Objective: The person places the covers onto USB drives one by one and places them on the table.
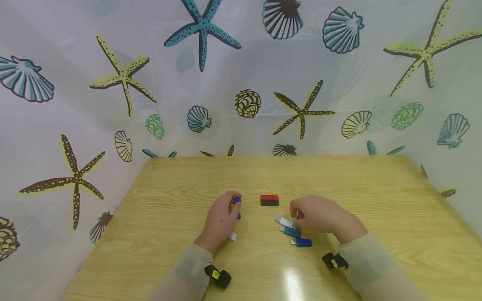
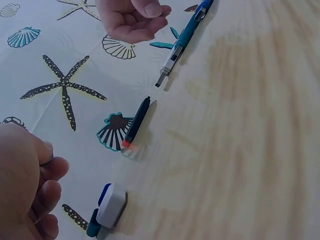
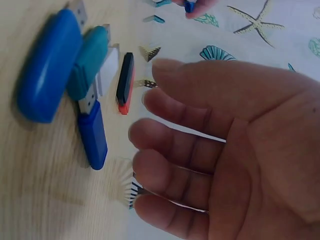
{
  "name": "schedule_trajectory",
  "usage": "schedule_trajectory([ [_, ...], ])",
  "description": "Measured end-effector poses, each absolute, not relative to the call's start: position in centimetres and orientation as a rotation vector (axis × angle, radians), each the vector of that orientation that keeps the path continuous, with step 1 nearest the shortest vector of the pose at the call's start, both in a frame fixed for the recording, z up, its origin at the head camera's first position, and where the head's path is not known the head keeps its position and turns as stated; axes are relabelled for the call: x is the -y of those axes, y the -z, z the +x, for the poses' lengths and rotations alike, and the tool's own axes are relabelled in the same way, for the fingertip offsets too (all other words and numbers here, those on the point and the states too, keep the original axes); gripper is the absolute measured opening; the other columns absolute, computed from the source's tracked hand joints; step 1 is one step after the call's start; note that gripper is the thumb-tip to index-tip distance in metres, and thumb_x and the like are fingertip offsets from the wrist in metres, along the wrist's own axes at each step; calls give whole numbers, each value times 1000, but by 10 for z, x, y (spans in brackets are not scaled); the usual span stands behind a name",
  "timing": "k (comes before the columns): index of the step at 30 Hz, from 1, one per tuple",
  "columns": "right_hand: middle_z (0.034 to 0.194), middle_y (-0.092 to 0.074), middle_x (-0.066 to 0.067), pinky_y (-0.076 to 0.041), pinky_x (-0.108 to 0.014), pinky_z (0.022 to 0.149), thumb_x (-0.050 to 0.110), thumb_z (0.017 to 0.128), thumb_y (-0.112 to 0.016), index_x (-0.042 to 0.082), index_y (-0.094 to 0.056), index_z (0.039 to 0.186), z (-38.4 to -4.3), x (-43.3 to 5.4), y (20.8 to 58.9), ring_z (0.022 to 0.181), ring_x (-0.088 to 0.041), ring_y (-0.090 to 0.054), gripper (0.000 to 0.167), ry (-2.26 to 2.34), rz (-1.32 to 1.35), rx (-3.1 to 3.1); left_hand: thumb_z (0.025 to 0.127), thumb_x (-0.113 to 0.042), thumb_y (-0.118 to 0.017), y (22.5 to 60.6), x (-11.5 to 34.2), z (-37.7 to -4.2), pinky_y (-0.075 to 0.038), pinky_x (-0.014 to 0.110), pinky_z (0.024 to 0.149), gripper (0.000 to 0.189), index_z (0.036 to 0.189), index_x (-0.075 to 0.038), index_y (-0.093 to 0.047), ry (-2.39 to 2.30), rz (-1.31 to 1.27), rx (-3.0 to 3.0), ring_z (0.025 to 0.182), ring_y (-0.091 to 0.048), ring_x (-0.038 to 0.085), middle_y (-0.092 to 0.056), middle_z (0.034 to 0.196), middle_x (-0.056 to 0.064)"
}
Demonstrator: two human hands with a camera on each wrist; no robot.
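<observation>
Right grip (image 1: 318, 213) (half-curled) beside USB sticks (image 1: 290, 232)

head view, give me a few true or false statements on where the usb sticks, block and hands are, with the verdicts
1. The red-and-black block lies between the left hand and the right hand. True.
2. The left hand holds the red-and-black block. False: the block lies on the table.
3. The teal stick lies between the white stick and the dark blue stick. True.
4. The dark blue stick's metal plug points right. False: it points left.
</observation>
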State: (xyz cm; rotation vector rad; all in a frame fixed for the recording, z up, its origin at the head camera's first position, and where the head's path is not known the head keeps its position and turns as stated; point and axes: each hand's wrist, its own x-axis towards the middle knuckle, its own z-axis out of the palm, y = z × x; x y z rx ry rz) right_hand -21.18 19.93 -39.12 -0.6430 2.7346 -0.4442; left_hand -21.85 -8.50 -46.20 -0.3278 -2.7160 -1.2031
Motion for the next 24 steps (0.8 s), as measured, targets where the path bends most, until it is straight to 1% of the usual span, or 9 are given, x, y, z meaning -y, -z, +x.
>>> schedule_trajectory([
  [5,74,-55,6,-42,-33,60,19,87,-79,24,-61,84,-203,-198,391,67,-12,-50,19,409,-657,-2668,107,-28,-54,464,87,-219,-51,35,81,22,116,-15,-69,1126,-423,2654,90,-58,11,-65,105,-5],
  [11,72,-55,6,-38,-33,60,17,82,-81,20,-57,76,-196,-197,394,65,-12,-48,25,362,-627,-2632,107,-23,-55,461,87,-217,-53,36,83,23,122,-16,-70,1180,-429,2625,92,-61,10,-67,110,-5],
  [15,69,-53,6,-36,-33,58,14,77,-81,19,-56,73,-195,-198,400,63,-12,-46,26,319,-627,-2644,107,-23,-55,461,87,-216,-53,35,85,22,121,-17,-70,1205,-413,2637,95,-62,8,-68,111,-6],
  [16,69,-53,6,-35,-32,58,14,76,-81,19,-55,72,-195,-198,402,62,-12,-45,26,301,-633,-2652,106,-23,-56,461,86,-216,-53,34,85,21,121,-17,-70,1204,-416,2642,95,-62,8,-67,110,-6],
  [18,69,-52,6,-35,-32,57,14,75,-80,19,-55,72,-194,-199,404,62,-12,-45,27,270,-644,-2668,105,-23,-58,461,86,-216,-54,32,79,21,122,-17,-69,1203,-410,2658,91,-61,8,-66,105,-7],
  [22,71,-52,5,-35,-33,58,13,76,-80,19,-54,73,-192,-199,405,64,-14,-46,27,242,-652,-2675,103,-23,-61,461,85,-217,-51,28,69,26,129,-17,-66,1198,-408,2685,83,-56,10,-60,99,-8],
  [24,71,-52,4,-35,-34,59,13,77,-80,19,-54,74,-191,-198,405,65,-15,-46,27,243,-642,-2671,104,-24,-60,461,86,-217,-51,26,69,27,130,-17,-65,1207,-402,2692,83,-56,10,-60,99,-8],
])
